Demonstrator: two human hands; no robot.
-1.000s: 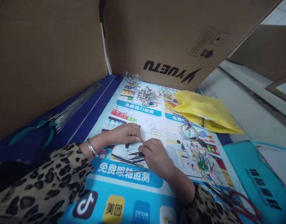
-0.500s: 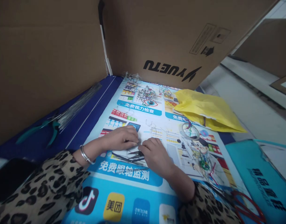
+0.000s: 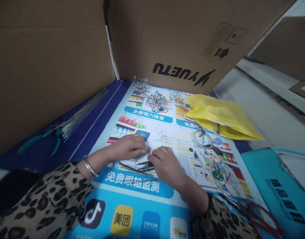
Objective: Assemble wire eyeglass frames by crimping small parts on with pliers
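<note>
In the middle of a printed poster [image 3: 182, 207], my left hand [image 3: 132, 147] is closed, thumb against curled fingers, a silver bangle at its wrist. Close by, my right hand [image 3: 167, 166] has its fingers curled in a pinch, with a small gap between the hands. Whatever either hand grips is hidden or too fine to name. A dark tool with thin pointed tips [image 3: 143, 164] shows beside the right fingers; I cannot tell whether they hold it. Several thin dark strands lie under and in front of the hands.
Tall cardboard panels [image 3: 162, 39] stand behind. Teal-handled pliers [image 3: 58, 141] lie left beside a bundle of thin wires [image 3: 84, 111]. Tangled wire [image 3: 158, 99], a yellow bag [image 3: 222, 114], a clear spool [image 3: 203, 138], green coiled wire [image 3: 218, 174] and red-handled scissors [image 3: 264, 220] lie around.
My left hand has shifted slightly left, so the gap between the hands is a little wider. The right hand is nearly still.
</note>
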